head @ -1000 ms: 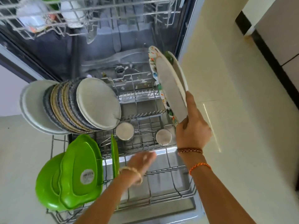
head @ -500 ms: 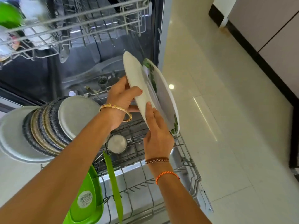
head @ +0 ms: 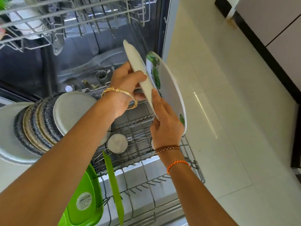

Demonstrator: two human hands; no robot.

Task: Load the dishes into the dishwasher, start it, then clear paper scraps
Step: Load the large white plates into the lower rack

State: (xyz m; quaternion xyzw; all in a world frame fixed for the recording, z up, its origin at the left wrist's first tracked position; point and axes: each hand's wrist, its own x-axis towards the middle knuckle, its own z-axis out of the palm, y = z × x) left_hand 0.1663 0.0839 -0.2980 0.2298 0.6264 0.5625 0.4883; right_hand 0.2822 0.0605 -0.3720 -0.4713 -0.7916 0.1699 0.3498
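Holding two plates over lower rack [head: 187, 149] — left hand [head: 125, 88] clamped on plain plate [head: 138, 67], right hand [head: 166, 126] pinching leaf-print plate [head: 169, 88] at bottom rim. Stiff, smooth, likely breakable — grip rims, slot singly.

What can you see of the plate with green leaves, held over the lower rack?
The leaf-print plate is round and white, glossy, with green leaves printed on its face. It stands tilted on edge above the lower rack, beside a plain white plate. The right hand grips its lower edge; whether the plates touch is unclear.
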